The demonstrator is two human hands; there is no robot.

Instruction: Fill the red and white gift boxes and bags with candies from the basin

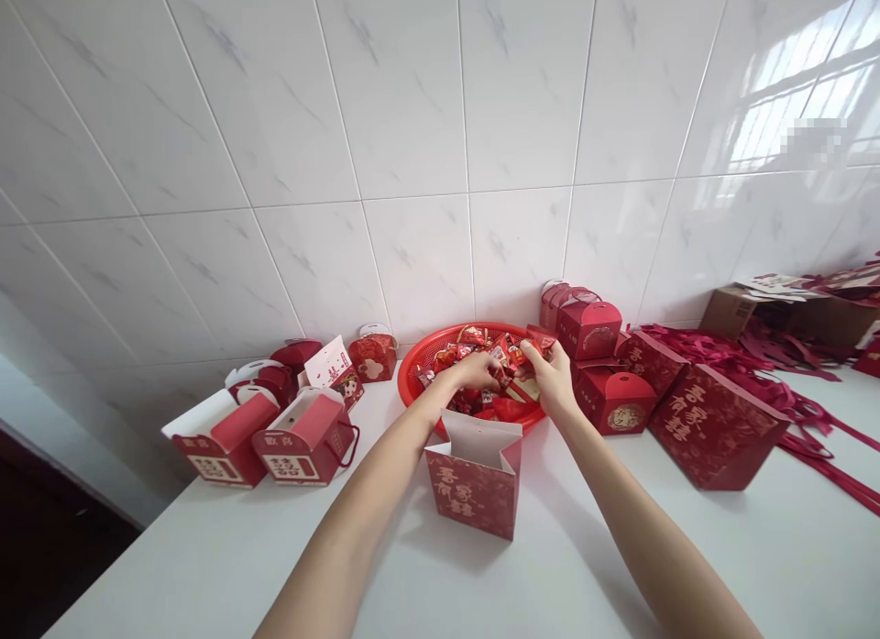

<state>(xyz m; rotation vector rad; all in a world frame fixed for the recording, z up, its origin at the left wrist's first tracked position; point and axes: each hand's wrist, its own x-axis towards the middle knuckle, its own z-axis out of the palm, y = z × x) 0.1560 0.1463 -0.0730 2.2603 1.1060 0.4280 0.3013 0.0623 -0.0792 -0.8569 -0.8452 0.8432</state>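
Note:
Both my hands are in a red plastic basket (pixel 407 389) heaped with red-wrapped candies (pixel 474 335). My left hand (pixel 477 371) has its fingers curled down among the candies, closed round a wrapped candy that is partly hidden. At the basket's right side, my right hand (pixel 552 378) pinches a red candy packet (pixel 542 336) between thumb and fingers. Between my forearms, in front of the basket, an open-topped red paper gift box (pixel 474 492) with gold characters stands upright on the white table (pixel 440 584). I cannot see what lies inside it.
Several red and white gift boxes (pixel 302 437) stand to the left, some with open tops. More red boxes (pixel 615 401) and taller ones (pixel 711 428) are close by my right forearm. Dark red ribbons (pixel 749 373) and a cardboard box (pixel 729 311) lie farther right. A tiled wall (pixel 412 254) rises behind.

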